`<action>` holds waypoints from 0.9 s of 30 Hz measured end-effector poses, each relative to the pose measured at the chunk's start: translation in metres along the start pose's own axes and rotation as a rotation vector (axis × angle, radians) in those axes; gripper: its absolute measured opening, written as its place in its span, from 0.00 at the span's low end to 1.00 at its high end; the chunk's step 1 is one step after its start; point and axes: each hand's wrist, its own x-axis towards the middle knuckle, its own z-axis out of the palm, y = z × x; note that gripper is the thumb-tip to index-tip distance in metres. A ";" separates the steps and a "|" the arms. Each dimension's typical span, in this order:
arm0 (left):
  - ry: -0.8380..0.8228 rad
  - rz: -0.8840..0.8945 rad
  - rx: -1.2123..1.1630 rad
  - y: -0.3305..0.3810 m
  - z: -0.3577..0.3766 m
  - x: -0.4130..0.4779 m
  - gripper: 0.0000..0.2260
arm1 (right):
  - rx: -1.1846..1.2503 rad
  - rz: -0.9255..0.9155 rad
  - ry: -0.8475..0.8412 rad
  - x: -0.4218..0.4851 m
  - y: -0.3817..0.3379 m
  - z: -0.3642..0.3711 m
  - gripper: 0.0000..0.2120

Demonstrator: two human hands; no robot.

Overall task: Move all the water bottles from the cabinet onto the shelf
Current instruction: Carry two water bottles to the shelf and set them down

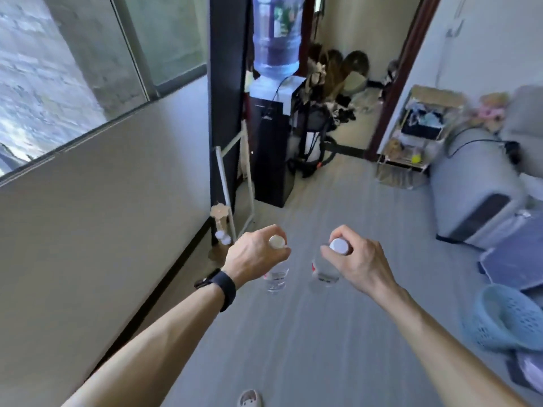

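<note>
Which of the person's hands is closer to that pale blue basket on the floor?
The right hand, gripping the right bottle, is left of the basket; the left hand, gripping the left bottle, is farther left.

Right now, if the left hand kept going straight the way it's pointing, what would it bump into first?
Nothing close. The left hand, gripping a water bottle, has only bare floor ahead. Farther on it would probably meet the water dispenser, though depth is hard to judge.

floor [323, 333]: grey planks
far end: water dispenser [271, 154], shelf [411, 142]
right side: grey appliance [470, 198], blue basket [505, 318]
near edge: slipper [249, 399]
</note>
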 end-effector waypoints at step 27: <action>-0.192 0.229 -0.118 0.253 0.091 0.559 0.07 | -0.065 0.339 0.299 0.438 0.264 -0.215 0.07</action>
